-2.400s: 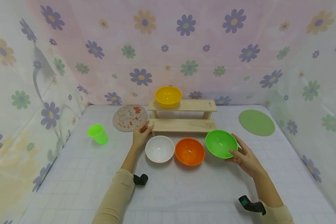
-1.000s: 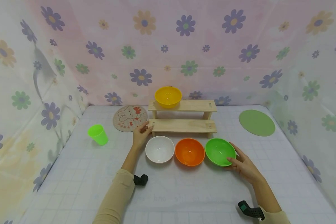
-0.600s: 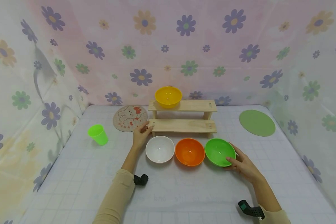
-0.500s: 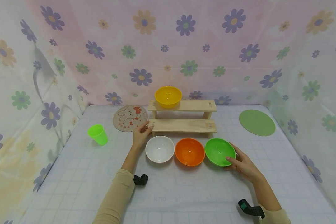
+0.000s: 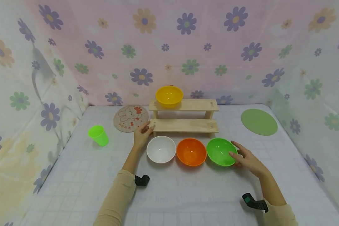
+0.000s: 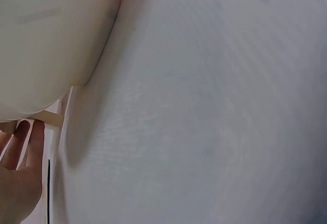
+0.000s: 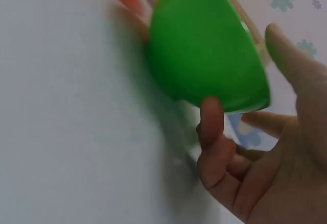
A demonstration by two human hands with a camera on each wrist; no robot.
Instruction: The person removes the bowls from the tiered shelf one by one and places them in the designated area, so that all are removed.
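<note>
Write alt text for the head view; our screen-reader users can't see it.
A right hand touches the green bowl, last in a row with an orange bowl and a white bowl. The left hand rests against a wooden step shelf bearing a yellow bowl.

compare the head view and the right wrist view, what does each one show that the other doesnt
Only the head view shows the left hand at the wooden two-step shelf, the yellow bowl, white bowl, green cup and both mats. Only the right wrist view shows the green bowl's outer underside close up, with the thumb at its rim. Both show the right hand at the green bowl, beside the orange bowl.
</note>
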